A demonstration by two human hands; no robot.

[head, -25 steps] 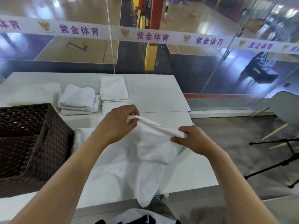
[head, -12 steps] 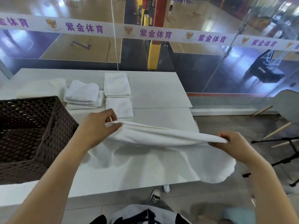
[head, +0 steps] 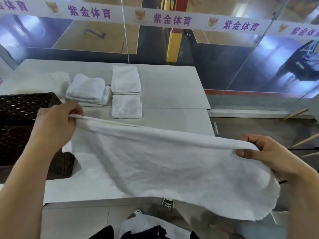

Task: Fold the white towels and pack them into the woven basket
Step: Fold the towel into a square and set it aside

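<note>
From the head view, a white counter [head: 172,94] runs back to a glass wall [head: 224,57] crossed by a banner strip [head: 172,19] with purple characters. On the far part of the counter lie a stack of folded towels [head: 86,88] and, just to its right, two more folded towels [head: 125,79], one behind the other. The dark woven basket [head: 15,118] stands at the left, partly hidden by the left forearm. The left hand [head: 55,125] and right hand [head: 269,152] each pinch an end of a white towel [head: 172,161] in curled fingers. The towel stretches between them over the counter's near edge, its rumpled lower part sagging in a curve.
</note>
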